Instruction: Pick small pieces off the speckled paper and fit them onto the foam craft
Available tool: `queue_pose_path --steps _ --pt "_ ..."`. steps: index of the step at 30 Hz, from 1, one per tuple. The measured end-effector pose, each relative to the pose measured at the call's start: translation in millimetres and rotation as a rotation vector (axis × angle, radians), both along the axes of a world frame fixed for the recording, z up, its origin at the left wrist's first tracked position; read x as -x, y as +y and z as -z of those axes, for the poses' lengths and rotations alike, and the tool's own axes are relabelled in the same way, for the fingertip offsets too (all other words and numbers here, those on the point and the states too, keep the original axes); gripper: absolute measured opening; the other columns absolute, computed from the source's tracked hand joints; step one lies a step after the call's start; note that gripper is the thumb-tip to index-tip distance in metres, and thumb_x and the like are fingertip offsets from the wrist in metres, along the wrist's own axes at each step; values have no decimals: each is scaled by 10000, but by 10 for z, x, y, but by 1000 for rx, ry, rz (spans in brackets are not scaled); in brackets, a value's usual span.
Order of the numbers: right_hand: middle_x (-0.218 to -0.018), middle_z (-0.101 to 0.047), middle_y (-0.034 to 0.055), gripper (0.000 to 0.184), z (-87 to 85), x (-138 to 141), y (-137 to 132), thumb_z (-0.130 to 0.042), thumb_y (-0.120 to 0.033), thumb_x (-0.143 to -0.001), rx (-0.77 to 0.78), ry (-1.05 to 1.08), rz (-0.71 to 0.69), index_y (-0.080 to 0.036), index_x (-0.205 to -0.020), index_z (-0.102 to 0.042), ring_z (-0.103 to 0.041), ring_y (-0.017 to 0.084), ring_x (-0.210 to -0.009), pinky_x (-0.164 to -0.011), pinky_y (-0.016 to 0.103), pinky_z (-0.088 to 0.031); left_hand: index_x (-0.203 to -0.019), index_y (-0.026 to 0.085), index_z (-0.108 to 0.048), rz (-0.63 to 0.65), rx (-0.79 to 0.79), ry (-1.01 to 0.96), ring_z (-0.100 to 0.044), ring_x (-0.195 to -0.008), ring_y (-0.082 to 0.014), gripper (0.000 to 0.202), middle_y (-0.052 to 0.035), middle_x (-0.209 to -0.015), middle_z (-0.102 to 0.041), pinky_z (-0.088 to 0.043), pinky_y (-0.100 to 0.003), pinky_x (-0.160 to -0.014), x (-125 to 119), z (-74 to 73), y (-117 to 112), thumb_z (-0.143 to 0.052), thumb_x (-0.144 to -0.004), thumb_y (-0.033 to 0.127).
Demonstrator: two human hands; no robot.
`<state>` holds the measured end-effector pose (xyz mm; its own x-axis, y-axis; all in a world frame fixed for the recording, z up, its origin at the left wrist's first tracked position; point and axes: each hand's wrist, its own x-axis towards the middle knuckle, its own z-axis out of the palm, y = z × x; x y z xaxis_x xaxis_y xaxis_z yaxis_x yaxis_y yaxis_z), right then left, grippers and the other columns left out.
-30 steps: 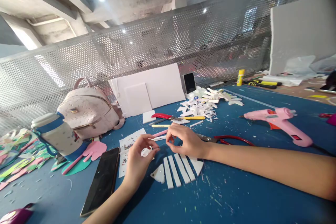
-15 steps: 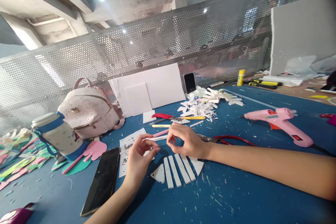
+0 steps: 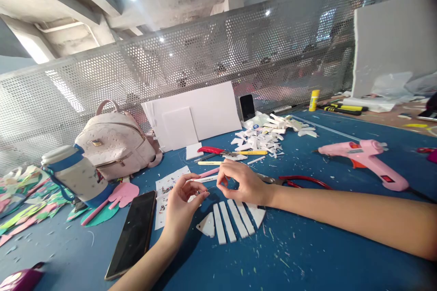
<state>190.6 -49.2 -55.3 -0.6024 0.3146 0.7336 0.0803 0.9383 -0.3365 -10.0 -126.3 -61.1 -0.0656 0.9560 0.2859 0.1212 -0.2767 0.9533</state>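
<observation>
My left hand is raised over the table, its fingers curled and the thumb close to the fingertips. A small white piece shows behind the thumb; whether it is held or lies on the table is unclear. Just to the right, my right hand makes a pinch, and what is in it, if anything, is too small to name. Below both hands lie white foam pieces in a fish shape: a pointed head piece with a small hole, several narrow strips and a tail-end piece, partly behind the right wrist.
A phone and a speckled paper sheet lie at left. Red-handled scissors sit behind my right forearm, near a pink glue gun. White scraps, pens, a backpack and a bottle stand farther back.
</observation>
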Motion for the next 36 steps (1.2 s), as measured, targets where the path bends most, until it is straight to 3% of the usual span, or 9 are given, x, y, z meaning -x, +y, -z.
queue_pose_path --steps 36 --pt "-728 -516 -6 83 -22 1 -14 -543 -147 -866 2 -14 -5 -193 -802 -519 -460 147 -717 -686 291 -384 -1027 207 -557 -20 -5 -19 -612 -729 -125 342 25 -745 -669 -476 -244 -706 -20 -37 -17 -753 -747 214"
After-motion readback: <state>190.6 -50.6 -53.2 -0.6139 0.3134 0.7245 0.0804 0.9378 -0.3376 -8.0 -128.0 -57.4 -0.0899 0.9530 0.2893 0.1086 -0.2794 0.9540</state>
